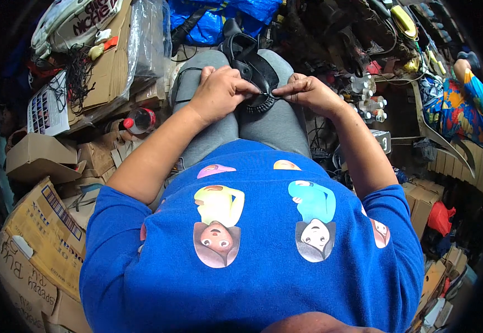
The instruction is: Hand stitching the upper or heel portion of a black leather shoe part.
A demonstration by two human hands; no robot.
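Observation:
A black shoe (pixel 261 75) with a strap lies across my lap between my knees, its toe toward me. Coarse dark stitches run along the rim of the toe. My left hand (pixel 219 93) is closed, with thumb and forefinger pressed on the left side of the toe. At the toe's right edge, the fingertips of my right hand (pixel 312 94) are pinched together; whatever they grip is too small to make out. A thin dark cord (pixel 185 70) loops over my left thigh.
To the left are stacked cardboard (pixel 111 77) under clear plastic, a red-capped bottle (pixel 140 120) and cardboard boxes (pixel 40 158). Several small bottles (pixel 370 104) stand right of my knee. A blue bag (pixel 214 25) lies ahead. Another person's colourful sleeve (pixel 463 108) shows at far right.

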